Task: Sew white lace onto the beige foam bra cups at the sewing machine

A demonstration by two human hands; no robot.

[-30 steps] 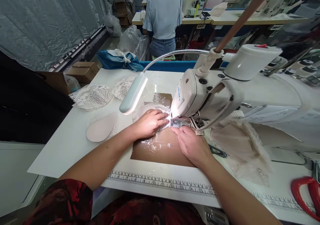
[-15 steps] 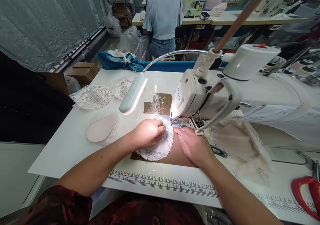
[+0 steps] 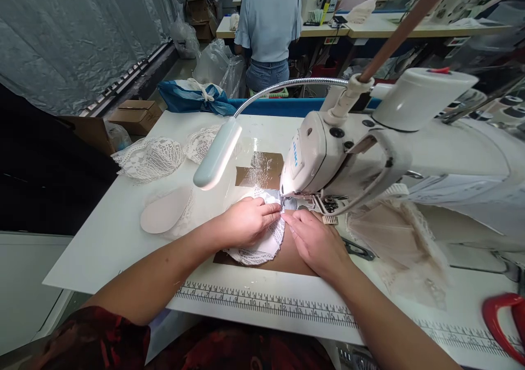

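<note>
A round white lace piece with a smooth white panel point(image 3: 262, 248) lies under the sewing machine's needle area point(image 3: 283, 201). My left hand point(image 3: 250, 220) rests on top of it, fingers stretched towards the needle and pressing the lace. From the other side, my right hand point(image 3: 314, 238) touches the edge of the lace with its fingertips; its fingers are extended, low over a brown sheet point(image 3: 289, 258). The fingertips of both hands nearly meet just in front of the needle. My left thumb is hidden.
A lamp point(image 3: 217, 154) overhangs the table. Lace pieces point(image 3: 150, 158) and a beige oval pad point(image 3: 165, 211) lie left. Beige lace cloth point(image 3: 397, 238), dark snips point(image 3: 357, 248) and red-handled scissors point(image 3: 504, 315) are right. A ruler strip point(image 3: 266, 303) lines the front. A person point(image 3: 268, 25) sits ahead.
My left hand's curled fingers have straightened and reached right, towards the needle. My right fingertips have shifted slightly left along the lace edge. The view has moved a little.
</note>
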